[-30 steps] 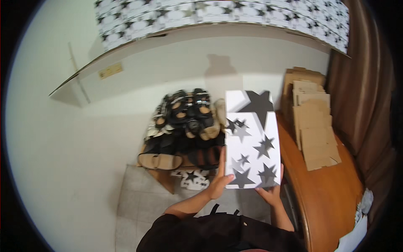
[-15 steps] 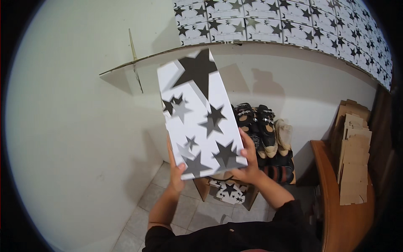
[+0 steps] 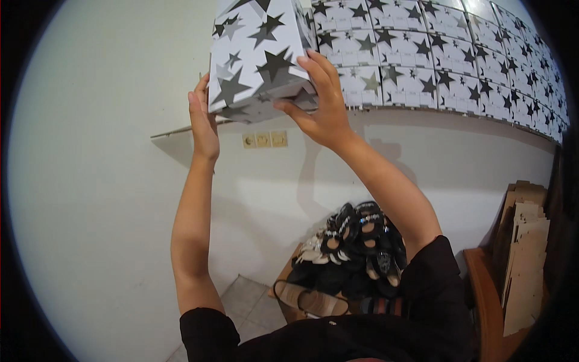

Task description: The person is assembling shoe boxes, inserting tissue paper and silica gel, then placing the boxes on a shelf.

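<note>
A white shoe box (image 3: 253,54) with black and grey stars is raised at the top of the view, at the left end of the shelf. My left hand (image 3: 204,117) presses flat along its left side, fingers up. My right hand (image 3: 322,99) grips the near right corner, thumb beneath and fingers on the side. Both arms are stretched far forward and up. The far end of the box runs out of view at the top edge.
Rows of matching star-patterned boxes (image 3: 410,57) are stacked along the wall shelf (image 3: 446,114). Wall sockets (image 3: 263,140) sit under it. Below, a pile of black shoes and sandals (image 3: 356,241) rests on a small stand. Flattened cardboard (image 3: 525,265) leans by a wooden table (image 3: 482,283) at right.
Both hands have lifted the box up and away from me, from below the shelf edge to shelf height. The view has tilted up, showing more of the stacked boxes and the wall sockets.
</note>
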The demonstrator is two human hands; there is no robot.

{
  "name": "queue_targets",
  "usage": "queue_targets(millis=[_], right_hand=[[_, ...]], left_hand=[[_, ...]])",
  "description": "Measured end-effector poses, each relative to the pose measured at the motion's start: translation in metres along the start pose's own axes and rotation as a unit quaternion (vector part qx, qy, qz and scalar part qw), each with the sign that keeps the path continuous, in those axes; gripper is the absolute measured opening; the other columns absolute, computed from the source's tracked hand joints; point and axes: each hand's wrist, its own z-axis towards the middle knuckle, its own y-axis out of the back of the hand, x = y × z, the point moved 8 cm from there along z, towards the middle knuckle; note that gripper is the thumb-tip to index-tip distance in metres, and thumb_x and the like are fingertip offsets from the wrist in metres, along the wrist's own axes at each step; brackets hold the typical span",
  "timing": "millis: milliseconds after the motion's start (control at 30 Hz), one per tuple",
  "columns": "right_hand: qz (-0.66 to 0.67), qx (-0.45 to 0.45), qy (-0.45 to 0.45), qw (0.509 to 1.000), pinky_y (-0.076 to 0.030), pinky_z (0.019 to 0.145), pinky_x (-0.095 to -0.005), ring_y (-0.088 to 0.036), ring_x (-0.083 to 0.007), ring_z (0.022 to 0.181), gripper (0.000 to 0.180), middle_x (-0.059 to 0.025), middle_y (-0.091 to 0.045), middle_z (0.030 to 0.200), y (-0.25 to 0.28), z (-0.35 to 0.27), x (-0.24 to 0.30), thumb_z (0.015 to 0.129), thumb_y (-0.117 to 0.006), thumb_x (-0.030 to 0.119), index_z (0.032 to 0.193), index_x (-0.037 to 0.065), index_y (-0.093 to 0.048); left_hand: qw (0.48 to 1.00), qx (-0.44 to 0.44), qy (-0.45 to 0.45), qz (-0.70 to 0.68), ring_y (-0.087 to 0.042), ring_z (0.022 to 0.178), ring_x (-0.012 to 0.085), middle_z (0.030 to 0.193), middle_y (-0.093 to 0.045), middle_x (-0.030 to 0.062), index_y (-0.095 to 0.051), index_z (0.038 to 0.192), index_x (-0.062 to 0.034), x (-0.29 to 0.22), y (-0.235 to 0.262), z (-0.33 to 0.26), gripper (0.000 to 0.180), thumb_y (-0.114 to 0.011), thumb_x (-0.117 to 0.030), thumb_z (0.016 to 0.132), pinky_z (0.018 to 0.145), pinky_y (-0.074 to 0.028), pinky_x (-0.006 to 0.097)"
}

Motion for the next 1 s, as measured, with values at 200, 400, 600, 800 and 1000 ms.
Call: queue_targets(millis=[200, 400, 600, 800, 1000], right_hand=[[-0.085, -0.025, 0.085, 0.992, -0.043, 0.09, -0.0399, -0.046, -0.0342, 0.109, 0.07, -0.0173, -0.034, 0.131, -0.025, 0.04, -0.04, 0.069, -0.079, 0.021, 0.128, 0.015, -0.043], [-0.135, 0.037, 0.175, 0.975, -0.046, 0.09, -0.0413, -0.043, -0.0378, 0.117, 0.078, -0.0195, -0.028, 0.138, -0.055, 0.056, -0.069, 0.069, -0.079, 0.019, 0.134, 0.021, -0.036], [-0.229, 0.158, 0.135, 0.951, -0.053, 0.079, -0.037, -0.053, -0.0348, 0.107, 0.089, -0.0199, -0.027, 0.139, -0.078, 0.064, -0.108, 0.062, -0.075, 0.001, 0.132, 0.042, -0.038], [-0.42, 0.083, 0.226, 0.875, -0.047, 0.084, -0.0435, -0.051, -0.028, 0.113, 0.067, -0.0162, -0.031, 0.139, -0.091, 0.061, -0.117, 0.075, -0.068, 0.015, 0.131, 0.039, -0.042], [-0.61, 0.075, 0.184, 0.767, -0.013, 0.1, -0.067, -0.029, -0.031, 0.128, 0.086, -0.0117, -0.028, 0.142, -0.095, 0.078, -0.121, 0.066, -0.068, 0.024, 0.139, 0.008, -0.027]], left_hand=[[0.991, -0.038, -0.09, 0.096, -0.045, 0.116, 0.0223, 0.122, -0.049, 0.0139, -0.036, 0.13, 0.0022, 0.031, 0.008, 0.044, 0.059, -0.059, -0.031, 0.087, 0.098, -0.031, 0.031], [0.97, -0.082, -0.171, 0.151, -0.052, 0.109, 0.0264, 0.111, -0.058, 0.0174, -0.044, 0.121, 0.0021, 0.069, 0.016, 0.082, 0.057, -0.065, -0.036, 0.084, 0.093, -0.038, 0.035], [0.957, -0.136, -0.213, 0.145, -0.054, 0.105, 0.027, 0.109, -0.059, 0.0167, -0.044, 0.12, 0.0025, 0.114, 0.022, 0.106, 0.053, -0.063, -0.033, 0.086, 0.091, -0.04, 0.035], [0.974, -0.082, -0.178, 0.112, -0.056, 0.101, 0.0246, 0.107, -0.059, 0.015, -0.044, 0.118, 0.0019, 0.139, 0.013, 0.128, 0.053, -0.062, -0.036, 0.086, 0.087, -0.042, 0.034], [0.977, -0.04, -0.193, 0.077, -0.046, 0.12, 0.0263, 0.131, -0.044, 0.0198, -0.021, 0.141, -0.0039, 0.153, 0.015, 0.149, 0.075, -0.055, -0.045, 0.089, 0.099, -0.036, 0.038]])
